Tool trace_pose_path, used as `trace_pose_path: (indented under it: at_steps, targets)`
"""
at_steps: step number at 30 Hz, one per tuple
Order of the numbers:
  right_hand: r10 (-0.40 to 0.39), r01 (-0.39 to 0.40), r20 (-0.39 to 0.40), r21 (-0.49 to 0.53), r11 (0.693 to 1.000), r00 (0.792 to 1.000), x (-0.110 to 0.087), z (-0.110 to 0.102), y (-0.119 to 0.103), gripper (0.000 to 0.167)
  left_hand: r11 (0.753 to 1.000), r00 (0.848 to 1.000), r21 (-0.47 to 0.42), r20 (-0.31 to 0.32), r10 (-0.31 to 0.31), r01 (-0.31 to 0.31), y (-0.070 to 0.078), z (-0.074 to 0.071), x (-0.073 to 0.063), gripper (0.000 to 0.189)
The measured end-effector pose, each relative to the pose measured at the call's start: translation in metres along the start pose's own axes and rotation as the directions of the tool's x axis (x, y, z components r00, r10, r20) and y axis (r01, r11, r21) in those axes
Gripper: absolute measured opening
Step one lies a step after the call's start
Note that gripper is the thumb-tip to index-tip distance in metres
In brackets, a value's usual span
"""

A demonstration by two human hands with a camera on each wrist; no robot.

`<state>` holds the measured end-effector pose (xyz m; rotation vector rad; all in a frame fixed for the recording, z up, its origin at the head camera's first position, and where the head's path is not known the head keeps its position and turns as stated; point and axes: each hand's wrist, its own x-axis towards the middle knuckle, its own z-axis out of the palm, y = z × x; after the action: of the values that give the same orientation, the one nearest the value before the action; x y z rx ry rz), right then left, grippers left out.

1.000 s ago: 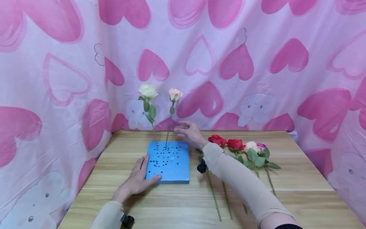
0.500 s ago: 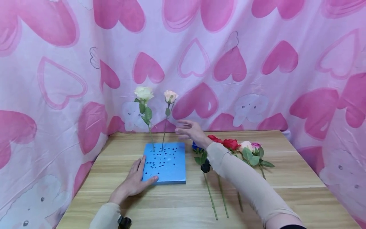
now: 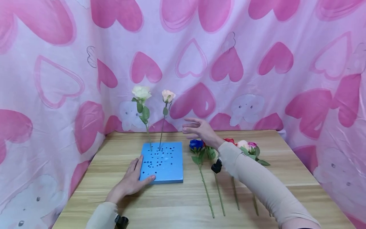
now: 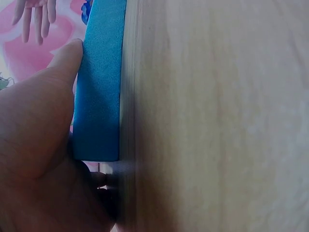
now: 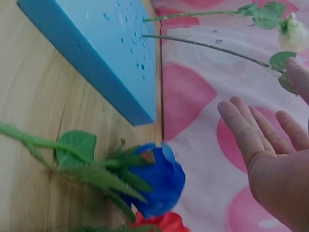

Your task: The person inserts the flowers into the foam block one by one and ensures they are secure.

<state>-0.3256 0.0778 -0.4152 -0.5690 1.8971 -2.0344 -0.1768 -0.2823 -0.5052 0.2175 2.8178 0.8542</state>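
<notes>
Block [image 3: 166, 170], blue and perforated, sits on counter [image 3: 168, 203], left grip [image 3: 130, 181] against its 8 o'clock side, fingers extended, right grip [image 3: 202, 131] empty, fingers apart, at 2 o'clock, whence a leftward sweep might tilt white rose [image 3: 141, 92] and pale-pink rose [image 3: 168, 96] at 11 o'clock.

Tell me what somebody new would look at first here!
Probably the blue block, bright on the wooden table, with a white rose and a pale pink rose standing in it near its far edge. Next might be the blue rose, lying to the right of the block, the only blue flower in view. Behind the table hangs a cloth with big pink hearts.
</notes>
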Motion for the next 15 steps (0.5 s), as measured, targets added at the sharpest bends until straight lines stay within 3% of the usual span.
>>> trace_pose_path:
  at_steps: [15]
  targets:
    - [-0.006,0.005,-0.079,-0.018,1.000,0.997,-0.032,-0.040,-0.014,0.060,1.000,1.000,0.020,0.001,0.024,-0.024,-0.001,0.001,0.001,0.123]
